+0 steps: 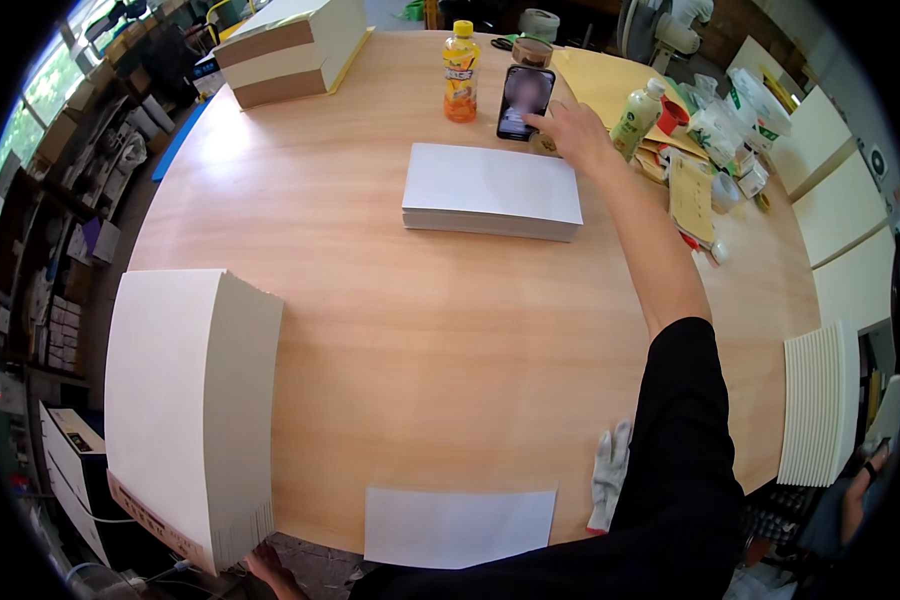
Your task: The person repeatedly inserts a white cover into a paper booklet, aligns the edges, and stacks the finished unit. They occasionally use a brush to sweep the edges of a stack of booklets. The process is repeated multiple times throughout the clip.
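My right hand (576, 132) reaches to the far side of the table, its pointing finger stretched out at the lower part of a black smartphone's screen (525, 88). It grasps nothing. The phone stands tilted up in front of a roll of brown tape (532, 50). Just nearer lies a neat stack of white sheets (492, 182). My left hand (270, 570) shows only in part at the lower edge, beside the near end of a tall stack of white paper (160, 380); its fingers are hidden. A single white sheet (458, 525) lies at the near table edge.
Next to the phone stand an orange drink bottle (460, 80) and a green-labelled bottle (637, 118). Brown envelopes (692, 195), tape and plastic bags (720, 130) crowd the far right. A white glove (610, 475) lies by my right sleeve. Another wrapped stack (290, 50) stands far left.
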A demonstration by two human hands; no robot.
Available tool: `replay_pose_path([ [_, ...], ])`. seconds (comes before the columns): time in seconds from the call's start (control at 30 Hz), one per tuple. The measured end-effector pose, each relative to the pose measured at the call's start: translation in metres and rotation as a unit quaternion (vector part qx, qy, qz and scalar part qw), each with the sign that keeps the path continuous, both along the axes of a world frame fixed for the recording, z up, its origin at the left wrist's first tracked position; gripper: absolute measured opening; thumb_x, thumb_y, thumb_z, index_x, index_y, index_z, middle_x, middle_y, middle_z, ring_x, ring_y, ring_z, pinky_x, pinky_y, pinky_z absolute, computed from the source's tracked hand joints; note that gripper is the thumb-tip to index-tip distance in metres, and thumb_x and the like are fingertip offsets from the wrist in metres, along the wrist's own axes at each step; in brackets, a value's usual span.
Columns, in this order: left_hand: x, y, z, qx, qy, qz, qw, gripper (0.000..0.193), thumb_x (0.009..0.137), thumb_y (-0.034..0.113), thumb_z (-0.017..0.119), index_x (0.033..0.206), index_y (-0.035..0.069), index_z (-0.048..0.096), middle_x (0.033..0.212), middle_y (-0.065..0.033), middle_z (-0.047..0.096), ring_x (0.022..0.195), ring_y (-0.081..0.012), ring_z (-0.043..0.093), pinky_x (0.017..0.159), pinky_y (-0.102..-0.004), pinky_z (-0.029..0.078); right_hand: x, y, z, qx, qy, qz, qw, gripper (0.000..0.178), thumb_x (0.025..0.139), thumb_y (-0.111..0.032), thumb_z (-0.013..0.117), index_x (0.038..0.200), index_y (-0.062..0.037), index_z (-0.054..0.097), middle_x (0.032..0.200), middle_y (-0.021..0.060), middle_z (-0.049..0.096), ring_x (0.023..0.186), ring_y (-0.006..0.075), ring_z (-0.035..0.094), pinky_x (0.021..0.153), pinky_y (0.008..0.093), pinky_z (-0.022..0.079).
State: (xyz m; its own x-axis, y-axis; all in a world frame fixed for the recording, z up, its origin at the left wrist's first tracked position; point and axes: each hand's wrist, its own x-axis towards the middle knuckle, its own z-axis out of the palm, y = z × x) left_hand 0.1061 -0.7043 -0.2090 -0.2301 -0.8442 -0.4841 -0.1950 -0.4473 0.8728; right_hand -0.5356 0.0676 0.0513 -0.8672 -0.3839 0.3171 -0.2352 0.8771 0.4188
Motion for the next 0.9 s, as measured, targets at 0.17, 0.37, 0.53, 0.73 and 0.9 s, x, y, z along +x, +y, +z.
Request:
replay_pose_path([
  [0.17, 0.013, -0.049, -0.017, -0.006, 0.012, -0.047, 0.999, 0.070, 0.108, 0.046, 0.051, 0.158, -0.003, 0.040, 0.162, -0.0148, 0.048, 0.150, -0.0304, 0.046, 0.118, -0.0409, 0.041, -0.016, 0.024, 0.021, 0.011, 0.092, 0.005, 0.996, 0.059, 0.098, -0.007, 0.054, 0.149, -0.0344, 0.060, 0.102, 0.0091, 0.066, 0.104, 0.0279, 0.066, 0.082, 0.0434, 0.058],
  [0.37, 0.004, -0.044, -0.023, -0.017, -0.149, -0.158, 0.976, 0.064, 0.109, 0.043, 0.050, 0.157, 0.000, 0.043, 0.157, -0.0153, 0.052, 0.147, -0.0294, 0.048, 0.117, -0.0414, 0.043, 0.071, 0.006, 0.062, -0.176, 0.185, -0.054, 0.965, 0.063, 0.098, -0.012, 0.057, 0.158, -0.0280, 0.050, 0.098, 0.0103, 0.065, 0.100, 0.0313, 0.067, 0.082, 0.0470, 0.060],
  [0.53, -0.005, -0.013, -0.070, 0.070, -0.007, -0.125, 0.990, 0.041, 0.107, 0.035, 0.056, 0.139, 0.009, 0.061, 0.124, -0.0105, 0.072, 0.111, -0.0248, 0.070, 0.089, -0.0342, 0.052, 0.133, 0.009, 0.029, -0.159, 0.052, 0.017, 0.986, 0.057, 0.099, -0.010, 0.054, 0.152, -0.0317, 0.057, 0.099, 0.0099, 0.064, 0.098, 0.0301, 0.067, 0.081, 0.0465, 0.059],
  [0.73, -0.023, 0.057, -0.057, 0.048, -0.136, -0.242, 0.959, 0.047, 0.106, 0.035, 0.063, 0.144, 0.008, 0.058, 0.135, -0.0115, 0.069, 0.122, -0.0294, 0.069, 0.101, -0.0420, 0.053, 0.056, 0.007, 0.016, -0.059, -0.011, -0.013, 0.998, 0.058, 0.098, -0.005, 0.055, 0.148, -0.0335, 0.061, 0.106, 0.0111, 0.063, 0.106, 0.0294, 0.065, 0.089, 0.0436, 0.055],
  [0.9, -0.001, 0.068, -0.052, 0.061, -0.180, -0.231, 0.954, 0.047, 0.106, 0.035, 0.064, 0.145, 0.009, 0.059, 0.129, -0.0113, 0.072, 0.115, -0.0301, 0.072, 0.093, -0.0433, 0.060, 0.011, -0.004, 0.008, 0.023, -0.012, 0.009, 1.000, 0.054, 0.100, -0.009, 0.055, 0.144, -0.0395, 0.065, 0.107, 0.0090, 0.065, 0.106, 0.0266, 0.066, 0.091, 0.0417, 0.055],
])
